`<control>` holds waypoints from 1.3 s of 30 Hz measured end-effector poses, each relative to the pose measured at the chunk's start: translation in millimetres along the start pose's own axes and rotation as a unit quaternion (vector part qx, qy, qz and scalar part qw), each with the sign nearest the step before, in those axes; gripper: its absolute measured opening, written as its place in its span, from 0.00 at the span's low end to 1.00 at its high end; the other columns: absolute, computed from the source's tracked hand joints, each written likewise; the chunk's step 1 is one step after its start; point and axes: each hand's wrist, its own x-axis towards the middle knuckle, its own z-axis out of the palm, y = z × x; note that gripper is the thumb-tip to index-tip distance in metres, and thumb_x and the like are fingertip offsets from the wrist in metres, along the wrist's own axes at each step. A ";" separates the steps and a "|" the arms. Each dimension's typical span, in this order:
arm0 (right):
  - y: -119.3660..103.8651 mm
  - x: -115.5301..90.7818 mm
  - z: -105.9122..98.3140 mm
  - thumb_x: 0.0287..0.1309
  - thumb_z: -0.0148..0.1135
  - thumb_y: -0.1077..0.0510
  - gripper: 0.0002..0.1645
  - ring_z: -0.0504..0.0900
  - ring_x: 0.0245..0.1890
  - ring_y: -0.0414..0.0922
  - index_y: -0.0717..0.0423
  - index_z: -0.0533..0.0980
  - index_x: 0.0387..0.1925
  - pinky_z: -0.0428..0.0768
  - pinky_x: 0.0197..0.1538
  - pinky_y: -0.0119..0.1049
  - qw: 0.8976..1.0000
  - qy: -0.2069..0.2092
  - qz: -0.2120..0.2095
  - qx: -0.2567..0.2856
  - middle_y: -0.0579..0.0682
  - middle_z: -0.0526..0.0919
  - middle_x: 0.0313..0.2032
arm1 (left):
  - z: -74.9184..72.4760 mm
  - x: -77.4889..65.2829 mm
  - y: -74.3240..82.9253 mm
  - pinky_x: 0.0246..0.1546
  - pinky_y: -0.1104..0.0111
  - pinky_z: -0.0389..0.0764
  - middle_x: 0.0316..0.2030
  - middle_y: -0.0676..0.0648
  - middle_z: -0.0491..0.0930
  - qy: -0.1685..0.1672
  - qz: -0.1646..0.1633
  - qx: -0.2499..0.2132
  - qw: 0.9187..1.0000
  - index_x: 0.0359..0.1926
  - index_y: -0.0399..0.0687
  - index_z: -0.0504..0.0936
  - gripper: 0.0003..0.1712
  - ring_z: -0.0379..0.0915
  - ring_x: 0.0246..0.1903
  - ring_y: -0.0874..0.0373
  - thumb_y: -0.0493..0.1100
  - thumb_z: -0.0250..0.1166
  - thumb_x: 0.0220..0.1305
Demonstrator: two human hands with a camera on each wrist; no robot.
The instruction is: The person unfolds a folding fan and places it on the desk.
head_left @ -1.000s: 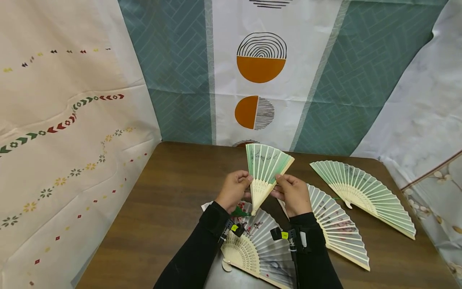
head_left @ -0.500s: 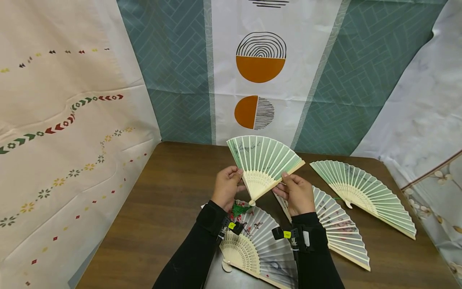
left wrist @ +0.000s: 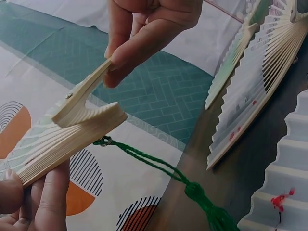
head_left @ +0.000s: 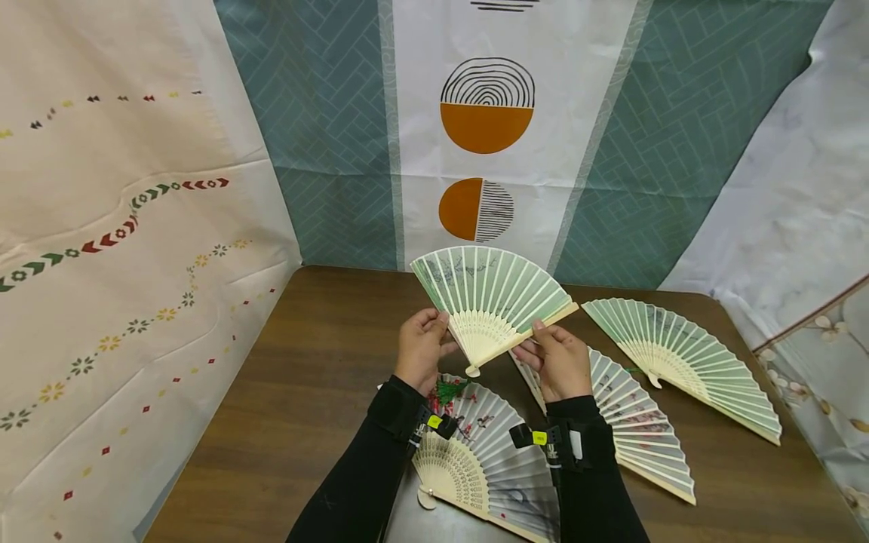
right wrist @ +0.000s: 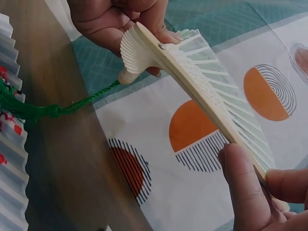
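Note:
A green folding fan (head_left: pixel 498 283) with pale ribs is spread wide above the table, its pivot end pointing toward me. My left hand (head_left: pixel 422 348) pinches its left outer rib between thumb and fingers. On the other side, my right hand (head_left: pixel 558 362) pinches the right outer rib. In the left wrist view the fan's rib ends (left wrist: pixel 89 113) stand fanned at the pivot, and a green tassel (left wrist: pixel 207 204) hangs from it on a cord. The right wrist view shows the outer guard stick (right wrist: pixel 202 103) edge-on, with my right thumb and finger gripping its lower end.
Beneath my forearms lies an open white fan (head_left: pixel 512 460) with red blossoms. Another white fan (head_left: pixel 645 430) is spread to the right, partly behind my right hand. Farther right rests a second green fan (head_left: pixel 692 358). The brown table (head_left: pixel 271 422) meets a patterned cloth (head_left: pixel 339 151) at the back.
The green fan in my hands has spread from partly folded to wide, and it has risen slightly. My hands have moved apart. The fans on the table stay put.

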 end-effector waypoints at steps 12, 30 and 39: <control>-2.7 -0.2 0.0 0.89 0.55 0.63 0.12 0.97 0.40 0.39 0.70 0.78 0.50 0.96 0.53 0.34 0.999 0.021 -0.014 0.035 0.47 0.89 0.42 | -1.2 -1.2 3.0 0.33 0.70 0.94 0.33 0.51 0.79 0.028 0.009 -0.067 0.997 0.45 0.39 0.80 0.08 0.79 0.35 0.59 0.35 0.59 0.89; 4.8 7.0 3.0 0.88 0.57 0.62 0.18 0.97 0.38 0.40 0.58 0.76 0.33 0.96 0.48 0.32 0.987 0.074 -0.024 0.140 0.48 0.90 0.41 | 2.0 -1.4 0.9 0.47 0.60 0.99 0.41 0.45 0.75 0.049 0.041 -0.139 0.988 0.40 0.41 0.76 0.13 0.78 0.44 0.51 0.35 0.55 0.91; 8.6 7.3 7.4 0.87 0.59 0.63 0.14 0.97 0.37 0.40 0.60 0.84 0.38 0.96 0.46 0.33 0.978 0.103 -0.025 0.179 0.49 0.91 0.40 | 5.4 -3.7 2.6 0.51 0.58 0.98 0.43 0.46 0.77 0.060 0.044 -0.174 0.982 0.43 0.41 0.76 0.11 0.81 0.45 0.53 0.34 0.55 0.91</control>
